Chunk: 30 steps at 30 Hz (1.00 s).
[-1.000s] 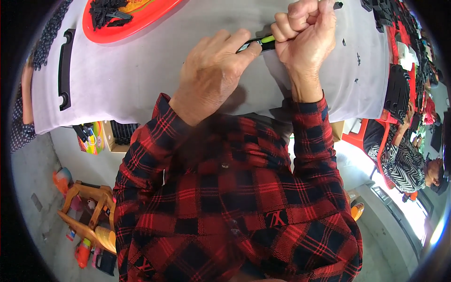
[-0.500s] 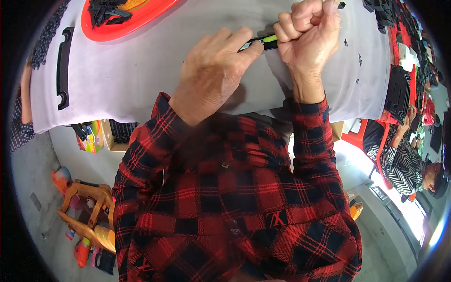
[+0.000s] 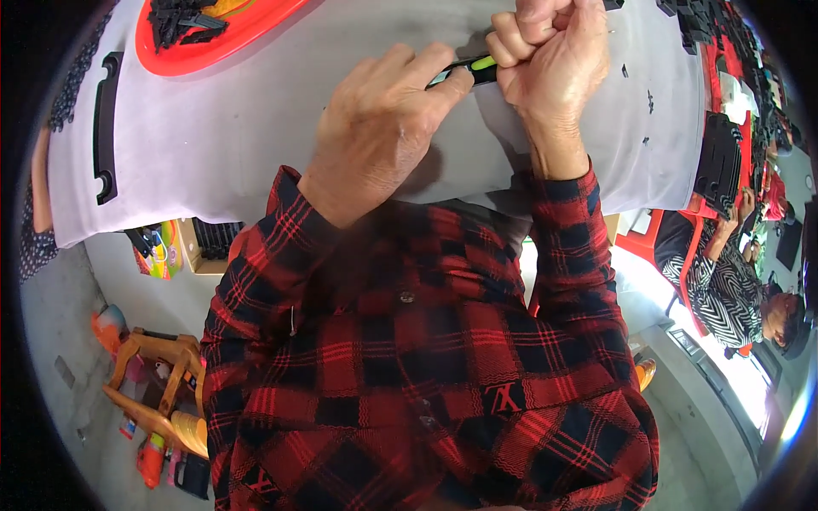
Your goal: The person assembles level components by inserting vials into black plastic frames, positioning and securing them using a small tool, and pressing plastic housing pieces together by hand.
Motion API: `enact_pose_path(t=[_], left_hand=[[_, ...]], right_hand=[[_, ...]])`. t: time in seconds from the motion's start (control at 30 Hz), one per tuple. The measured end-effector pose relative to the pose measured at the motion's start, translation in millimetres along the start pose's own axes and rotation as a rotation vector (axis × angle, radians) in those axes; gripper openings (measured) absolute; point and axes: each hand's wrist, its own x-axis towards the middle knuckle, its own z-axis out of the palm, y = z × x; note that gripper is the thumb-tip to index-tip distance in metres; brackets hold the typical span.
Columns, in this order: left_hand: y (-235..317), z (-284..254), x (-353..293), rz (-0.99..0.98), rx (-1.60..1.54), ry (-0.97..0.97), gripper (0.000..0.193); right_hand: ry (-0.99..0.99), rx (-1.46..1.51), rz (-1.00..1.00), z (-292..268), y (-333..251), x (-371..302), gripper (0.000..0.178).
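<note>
Over the pale cloth-covered table, my left hand (image 3: 375, 119) pinches a narrow black part (image 3: 485, 77) between thumb and fingers. My right hand (image 3: 558, 77) is curled into a fist at the other end of that part. From its fingers sticks out a slim yellow-green tool (image 3: 483, 62), lying along the black part and pointing toward my left thumb. Most of the tool is hidden in the fist, so its kind does not show. The top of the right hand is cut off by the picture's edge.
A red plate (image 3: 243, 53) with black plastic pieces (image 3: 183, 24) sits at the far left. A long black part with hooked ends (image 3: 105, 128) lies left. Small black scraps (image 3: 650, 102) dot the right side. Beyond the right edge, a person (image 3: 724, 281) sits near stacked black parts (image 3: 720, 157).
The whole view has shifted slightly, and both hands appear a little farther left and up. Their hold on the black part and the yellow-green tool looks the same.
</note>
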Motion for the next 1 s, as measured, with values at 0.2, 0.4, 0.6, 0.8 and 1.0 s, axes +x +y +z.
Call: enact_pose_path(t=[0.2, 0.4, 0.6, 0.8, 1.0], left_hand=[[1.7, -2.2, 0.5, -0.021, 0.004, -0.018, 0.024], [1.2, -0.7, 1.6, -0.025, -0.004, -0.035, 0.025], [-1.1, -0.4, 0.9, 0.018, -0.022, 0.014, 0.024], [-5.7, 0.1, 0.3, 0.056, -0.069, 0.032, 0.025], [-3.0, -2.5, 1.3, 0.037, -0.086, 0.007, 0.02]], right_hand=[[-0.023, -0.07, 0.018, 4.1, 0.7, 1.6, 0.058], [0.057, -0.071, 0.05, 6.6, 1.7, 1.6, 0.058], [0.07, -0.13, 0.022, 10.2, 2.3, 0.7, 0.058], [0.048, -0.232, -0.014, 10.5, 7.2, 2.2, 0.059], [-0.018, -0.295, -0.063, 6.8, 13.2, 6.2, 0.059]])
